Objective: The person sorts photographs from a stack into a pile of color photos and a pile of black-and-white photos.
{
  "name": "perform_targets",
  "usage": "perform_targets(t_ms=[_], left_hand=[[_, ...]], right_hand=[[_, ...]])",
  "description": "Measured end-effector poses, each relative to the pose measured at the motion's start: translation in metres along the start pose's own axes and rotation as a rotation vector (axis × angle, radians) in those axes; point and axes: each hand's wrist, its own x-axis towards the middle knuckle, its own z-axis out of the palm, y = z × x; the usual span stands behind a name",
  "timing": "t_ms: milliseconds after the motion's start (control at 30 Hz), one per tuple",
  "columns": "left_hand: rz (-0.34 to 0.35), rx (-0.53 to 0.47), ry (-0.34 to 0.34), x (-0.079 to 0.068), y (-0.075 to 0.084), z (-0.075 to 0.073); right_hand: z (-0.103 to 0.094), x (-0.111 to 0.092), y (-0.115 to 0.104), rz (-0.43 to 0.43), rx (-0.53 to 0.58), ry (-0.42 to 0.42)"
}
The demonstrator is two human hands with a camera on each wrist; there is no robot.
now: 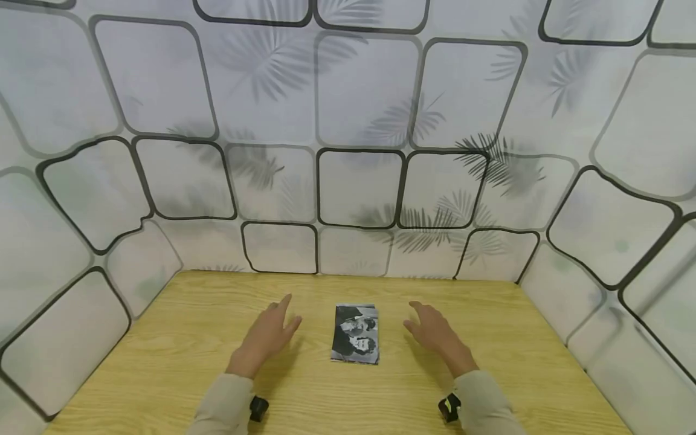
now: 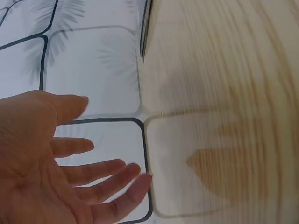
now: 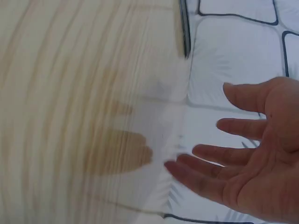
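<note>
A small stack of black-and-white photo prints (image 1: pixel 356 333) lies on the wooden table, between the two hands. The top print shows people; its lower edges look slightly uneven, with other sheets beneath. To the left of the stack, my left hand (image 1: pixel 270 332) is held over the table with fingers spread and nothing in it. My right hand (image 1: pixel 432 329) is on the other side, also bare and apart from the stack. Both wrist views show relaxed, extended fingers on the left hand (image 2: pixel 70 163) and right hand (image 3: pixel 252 154). The stack's thin edge (image 3: pixel 185 28) appears at the top of the right wrist view.
The light wooden tabletop (image 1: pixel 380 399) meets a pale wall covering (image 1: pixel 359 187) with dark rounded outlines and leaf prints at the back and both sides. A small black device (image 1: pixel 258 409) sits at the left wrist, another black device (image 1: pixel 449 408) at the right.
</note>
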Motion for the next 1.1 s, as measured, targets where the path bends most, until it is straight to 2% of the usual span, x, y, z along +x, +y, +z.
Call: perform_targets(t_ms=[167,267,333,433,533,767,967,1100], left_hand=[[-0.027,-0.184,0.004,0.005,0.003,0.003],[-0.036,-0.248,0.011,0.007,0.006,0.005],[-0.038,-0.280,0.007,0.008,0.008,0.007],[-0.041,-0.326,-0.002,0.010,0.012,0.009],[-0.049,-0.375,-0.012,0.012,0.016,0.012],[-0.075,-0.484,-0.051,0.019,0.025,0.022],[-0.064,-0.497,-0.060,0.026,0.031,0.030],[-0.050,-0.484,-0.058,0.030,0.035,0.035]], right_hand=[[0.005,0.002,-0.009,0.079,0.290,0.030],[0.012,0.005,-0.016,0.129,0.466,0.035],[0.017,0.008,-0.020,0.162,0.552,0.032],[0.024,0.012,-0.025,0.183,0.619,0.029],[0.030,0.014,-0.029,0.191,0.637,0.026],[0.041,0.019,-0.035,0.187,0.602,0.050],[0.045,0.023,-0.042,0.185,0.594,0.059],[0.047,0.025,-0.043,0.166,0.548,0.069]])
